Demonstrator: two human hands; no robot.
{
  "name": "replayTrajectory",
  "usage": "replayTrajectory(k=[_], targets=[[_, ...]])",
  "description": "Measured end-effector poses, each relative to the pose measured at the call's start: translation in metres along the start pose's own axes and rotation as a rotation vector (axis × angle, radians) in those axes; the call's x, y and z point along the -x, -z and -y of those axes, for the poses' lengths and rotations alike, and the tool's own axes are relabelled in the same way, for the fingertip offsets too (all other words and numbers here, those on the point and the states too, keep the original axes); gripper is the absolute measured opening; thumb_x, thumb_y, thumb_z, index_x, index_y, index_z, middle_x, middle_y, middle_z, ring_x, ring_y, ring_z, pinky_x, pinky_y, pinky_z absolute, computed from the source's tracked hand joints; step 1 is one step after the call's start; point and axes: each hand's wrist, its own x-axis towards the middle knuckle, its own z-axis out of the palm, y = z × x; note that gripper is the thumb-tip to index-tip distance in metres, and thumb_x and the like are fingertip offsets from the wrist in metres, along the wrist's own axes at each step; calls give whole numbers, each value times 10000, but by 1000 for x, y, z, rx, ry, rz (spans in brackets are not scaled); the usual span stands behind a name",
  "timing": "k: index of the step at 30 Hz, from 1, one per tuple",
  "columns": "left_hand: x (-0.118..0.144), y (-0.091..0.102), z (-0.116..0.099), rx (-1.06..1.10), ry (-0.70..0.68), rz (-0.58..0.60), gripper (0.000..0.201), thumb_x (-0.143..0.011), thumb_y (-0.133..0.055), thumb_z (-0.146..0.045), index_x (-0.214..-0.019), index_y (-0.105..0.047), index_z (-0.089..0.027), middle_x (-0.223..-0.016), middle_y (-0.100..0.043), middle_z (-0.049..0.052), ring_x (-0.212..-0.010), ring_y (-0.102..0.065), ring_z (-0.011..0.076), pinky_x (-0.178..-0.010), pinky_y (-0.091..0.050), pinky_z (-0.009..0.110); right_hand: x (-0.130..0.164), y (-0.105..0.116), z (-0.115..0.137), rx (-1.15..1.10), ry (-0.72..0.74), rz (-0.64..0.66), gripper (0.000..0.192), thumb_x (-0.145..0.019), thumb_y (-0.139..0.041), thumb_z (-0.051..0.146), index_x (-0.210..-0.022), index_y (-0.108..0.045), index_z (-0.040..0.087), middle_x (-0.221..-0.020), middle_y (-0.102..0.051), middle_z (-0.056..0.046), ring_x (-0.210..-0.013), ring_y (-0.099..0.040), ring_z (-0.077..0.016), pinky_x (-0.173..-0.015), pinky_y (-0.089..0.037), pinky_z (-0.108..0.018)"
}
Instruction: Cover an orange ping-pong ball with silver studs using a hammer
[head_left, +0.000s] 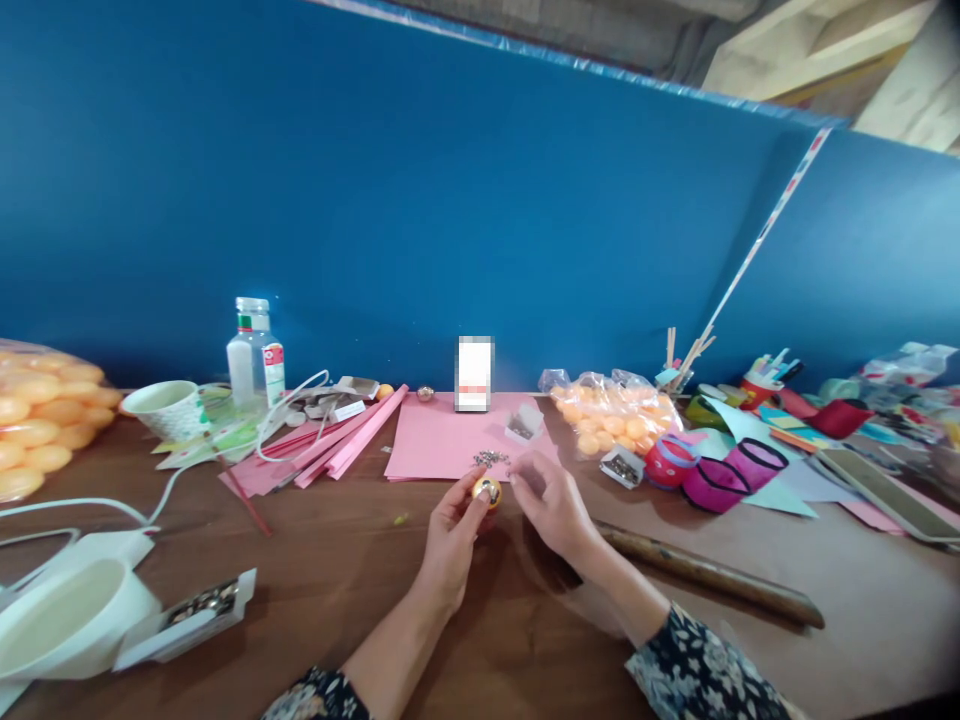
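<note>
You are getting open brown table (337, 590) near yourself. A wooden stick (712, 575) is blocking the right, a white cup (67, 620) and small box (191, 610) are crowding the left, and pink paper (442, 440) is lying ahead.

We cannot read the blurred card (474, 373) at the desk's far edge. The bag of orange balls (37, 420) is cut off at the left, and the small pile of bits (491, 459) is too tiny to identify.
</note>
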Motion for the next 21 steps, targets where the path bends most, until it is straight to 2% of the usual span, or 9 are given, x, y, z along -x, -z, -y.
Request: replayTrajectory(k=[4,8,12,17,21], targets=[[2,-3,-2,-47,-27,25,487,-706,-627,-309,-1171,-505,-231,-1106,-585,65,-919,-538,149,-725,-430,226,8,4,4,-37,10,-74,81,-796,-478,204,-828,-549,180,-819,-599,-35,-731,-569,-145,-680,-454,-244],[1,-3,-2,-50,-4,37,427,-713,-622,-303,-1119,-537,-200,-1059,-599,69,-871,-539,137,-713,-431,222,11,4,-3,-107,-13,-79,83,-814,-476,222,-844,-543,183,-858,-594,-41,-746,-558,-142,-677,-444,-241],[0,-3,-1,31,59,39,457,-723,-614,-288,-1160,-512,-205,-1065,-595,72,-838,-552,131,-714,-445,241,16,2,-9,-170,-69,-109,64,-791,-521,227,-830,-534,179,-755,-587,-15,-670,-539,-126,-624,-433,-225],[-2,-4,2,137,96,35,460,-733,-607,-263,-1180,-500,-246,-1064,-602,54,-812,-580,124,-705,-459,246,19,4,-2,-274,-107,-53,83,-777,-550,239,-736,-571,170,-638,-572,13,-569,-508,-98,-558,-420,-198],[-3,-3,4,188,112,53,400,-750,-588,-250,-1146,-536,-222,-1000,-636,56,-802,-594,120,-750,-462,262,19,5,3,-348,-152,-13,86,-778,-549,239,-805,-600,174,-671,-609,4,-607,-551,-109,-587,-443,-203]])
